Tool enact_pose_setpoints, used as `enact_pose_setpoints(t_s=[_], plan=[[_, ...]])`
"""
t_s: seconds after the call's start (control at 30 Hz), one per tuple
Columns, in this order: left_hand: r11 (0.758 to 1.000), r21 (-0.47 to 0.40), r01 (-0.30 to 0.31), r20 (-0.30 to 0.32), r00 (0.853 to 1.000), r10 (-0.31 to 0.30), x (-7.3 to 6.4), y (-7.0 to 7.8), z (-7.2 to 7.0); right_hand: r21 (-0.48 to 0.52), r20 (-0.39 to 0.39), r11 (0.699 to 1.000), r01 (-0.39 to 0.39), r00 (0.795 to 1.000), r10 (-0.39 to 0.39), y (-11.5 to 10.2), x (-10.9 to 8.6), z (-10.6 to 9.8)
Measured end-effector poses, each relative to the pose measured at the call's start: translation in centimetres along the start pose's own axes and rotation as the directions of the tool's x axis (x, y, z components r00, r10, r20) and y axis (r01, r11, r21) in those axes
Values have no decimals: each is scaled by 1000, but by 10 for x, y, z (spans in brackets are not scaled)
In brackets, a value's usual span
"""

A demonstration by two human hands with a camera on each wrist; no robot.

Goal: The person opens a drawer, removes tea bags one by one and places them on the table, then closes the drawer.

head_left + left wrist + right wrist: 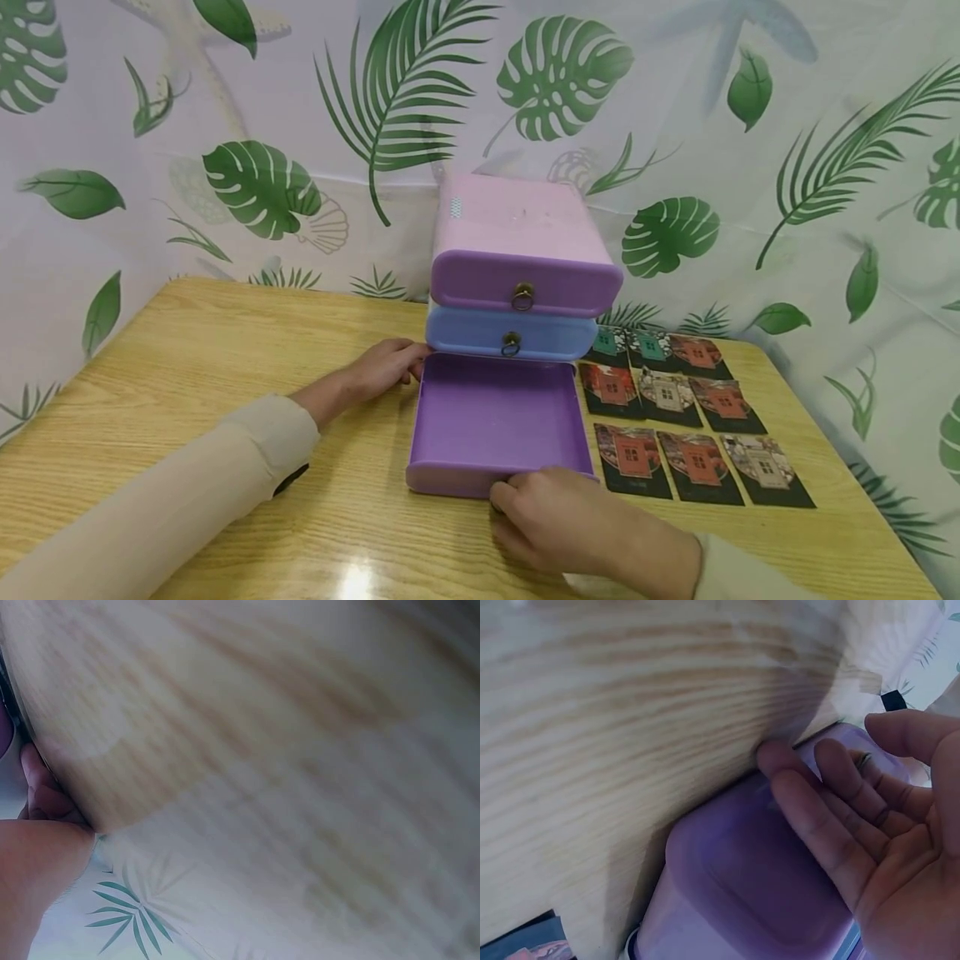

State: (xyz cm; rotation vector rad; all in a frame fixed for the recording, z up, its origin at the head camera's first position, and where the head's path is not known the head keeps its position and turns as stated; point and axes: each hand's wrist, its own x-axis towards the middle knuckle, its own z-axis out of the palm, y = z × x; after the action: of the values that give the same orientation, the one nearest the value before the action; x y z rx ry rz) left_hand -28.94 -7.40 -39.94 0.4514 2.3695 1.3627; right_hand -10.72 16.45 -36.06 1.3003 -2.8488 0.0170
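Observation:
A small drawer cabinet (525, 221) with a pink top stands on the table, its purple top drawer and blue middle drawer (457, 331) closed. The purple bottom drawer (495, 417) is pulled out and its inside is bare. My left hand (384, 368) rests against the cabinet's left side, near the blue drawer; in the left wrist view its fingers (45, 787) are partly hidden. At the front of the bottom drawer, my right hand (558, 517) has its fingers curled at the small ring pull (864, 760), which shows between them.
Several flat packets (633, 462) with dark, red, green and cream prints lie in rows right of the cabinet. The wooden table (285, 350) extends to the left and front. Behind it hangs a white cloth (300, 100) with green leaf prints.

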Motion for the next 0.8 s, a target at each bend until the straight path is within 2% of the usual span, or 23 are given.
enact_pose_setpoints(t_s=[0.13, 0.43, 0.8], plan=[[1000, 9, 1, -5, 1000, 0, 0, 0, 0, 2, -24, 1000, 26, 999, -25, 6, 1, -1], [1000, 19, -3, 7, 1000, 2, 0, -1, -2, 50, 7, 996, 70, 997, -70, 17, 4, -7], [1000, 15, -6, 0, 1000, 6, 1, -2, 0, 10, -7, 996, 92, 996, -92, 26, 10, -10]])
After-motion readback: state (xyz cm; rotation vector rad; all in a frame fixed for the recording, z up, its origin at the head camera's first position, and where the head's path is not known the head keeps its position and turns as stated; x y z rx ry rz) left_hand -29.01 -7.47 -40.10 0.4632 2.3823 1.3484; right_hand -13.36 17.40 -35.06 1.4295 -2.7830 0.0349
